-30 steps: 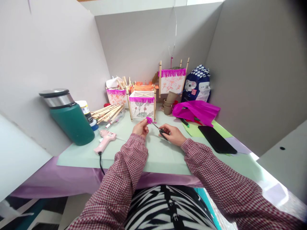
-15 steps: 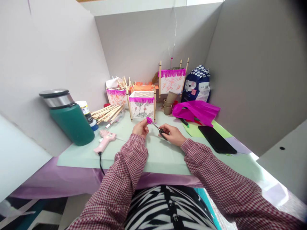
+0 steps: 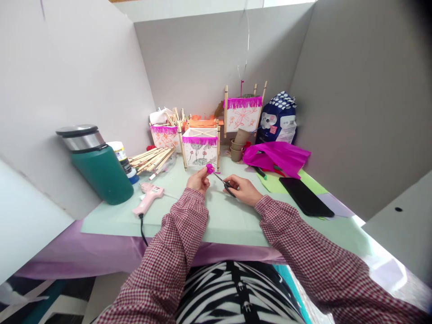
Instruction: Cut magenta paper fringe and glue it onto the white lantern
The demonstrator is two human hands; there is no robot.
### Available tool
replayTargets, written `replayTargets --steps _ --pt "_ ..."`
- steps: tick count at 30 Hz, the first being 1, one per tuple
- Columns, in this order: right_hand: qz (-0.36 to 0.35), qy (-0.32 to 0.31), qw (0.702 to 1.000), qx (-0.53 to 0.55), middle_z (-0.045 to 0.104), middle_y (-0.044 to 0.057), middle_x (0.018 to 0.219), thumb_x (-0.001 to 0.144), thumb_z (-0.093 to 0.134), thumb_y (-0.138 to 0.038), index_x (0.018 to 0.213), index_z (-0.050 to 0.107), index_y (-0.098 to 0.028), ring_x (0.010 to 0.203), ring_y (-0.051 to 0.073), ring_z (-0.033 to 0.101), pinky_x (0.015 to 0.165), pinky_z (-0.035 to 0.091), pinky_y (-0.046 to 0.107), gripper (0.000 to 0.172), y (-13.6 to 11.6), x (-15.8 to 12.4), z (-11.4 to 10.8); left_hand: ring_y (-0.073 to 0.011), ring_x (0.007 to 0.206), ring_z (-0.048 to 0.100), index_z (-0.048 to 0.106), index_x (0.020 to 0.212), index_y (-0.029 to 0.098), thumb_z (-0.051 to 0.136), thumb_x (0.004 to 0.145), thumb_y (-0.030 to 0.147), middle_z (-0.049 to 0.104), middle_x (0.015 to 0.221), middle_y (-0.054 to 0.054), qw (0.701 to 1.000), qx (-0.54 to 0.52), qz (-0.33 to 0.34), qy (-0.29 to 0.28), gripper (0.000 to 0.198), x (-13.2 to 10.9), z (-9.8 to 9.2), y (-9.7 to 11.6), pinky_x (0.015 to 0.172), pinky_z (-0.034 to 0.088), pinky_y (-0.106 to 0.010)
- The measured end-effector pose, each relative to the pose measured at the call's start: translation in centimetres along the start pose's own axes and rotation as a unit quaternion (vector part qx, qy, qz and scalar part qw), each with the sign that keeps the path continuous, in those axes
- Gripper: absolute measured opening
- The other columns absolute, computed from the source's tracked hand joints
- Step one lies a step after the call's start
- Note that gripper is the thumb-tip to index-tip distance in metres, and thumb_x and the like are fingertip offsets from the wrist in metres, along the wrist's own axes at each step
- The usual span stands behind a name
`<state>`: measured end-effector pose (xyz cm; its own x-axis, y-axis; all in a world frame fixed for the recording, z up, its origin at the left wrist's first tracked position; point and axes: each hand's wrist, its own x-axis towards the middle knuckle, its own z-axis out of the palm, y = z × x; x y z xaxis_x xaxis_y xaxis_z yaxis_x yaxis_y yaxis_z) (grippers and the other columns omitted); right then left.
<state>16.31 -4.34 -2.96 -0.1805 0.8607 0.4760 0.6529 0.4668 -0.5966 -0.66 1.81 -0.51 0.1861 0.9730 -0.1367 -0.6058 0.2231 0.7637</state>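
Between the thumb and fingers of my left hand (image 3: pixel 198 181) is a small piece of magenta crepe paper (image 3: pixel 210 168). My right hand (image 3: pixel 245 191) is closed round the handles of dark scissors (image 3: pixel 229 188), whose blades point left at the paper's lower right edge. Whether the blades touch the paper is hard to make out. Just behind my hands stands a small lantern (image 3: pixel 201 155) of white drawn-on panels, wooden sticks and a magenta fringe. Both hands are above the pale green table covering (image 3: pixel 226 220).
A pink glue gun (image 3: pixel 148 199) and a green bottle (image 3: pixel 103 175) are at left, near wooden sticks (image 3: pixel 153 161). Magenta crepe paper (image 3: pixel 276 157), a black phone (image 3: pixel 305 196) and paper pots (image 3: pixel 237 150) lie right. A fringed lantern (image 3: pixel 243 116) hangs behind. Grey panels (image 3: pixel 209 63) enclose the table.
The scissor blades have drawn slightly back from the magenta paper, toward the lower right. More of the paper's face shows. Both hands stay nearly in place.
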Motion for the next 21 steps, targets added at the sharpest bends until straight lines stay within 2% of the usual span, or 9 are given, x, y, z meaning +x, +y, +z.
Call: replayTargets --steps 21 --pt "0.014 -0.014 1.000 0.023 0.053 -0.002 0.063 0.074 0.061 -0.033 0.095 0.060 -0.017 0.057 0.011 0.046 0.055 0.037 0.023 0.027 -0.96 -0.23 -0.47 0.0005 0.032 0.032 0.059 0.077 0.013 0.063 0.074 0.015 0.066 0.067 -0.001 0.999 -0.039 0.018 0.016 0.005 -0.08 -0.06 0.31 0.032 0.026 -0.013"
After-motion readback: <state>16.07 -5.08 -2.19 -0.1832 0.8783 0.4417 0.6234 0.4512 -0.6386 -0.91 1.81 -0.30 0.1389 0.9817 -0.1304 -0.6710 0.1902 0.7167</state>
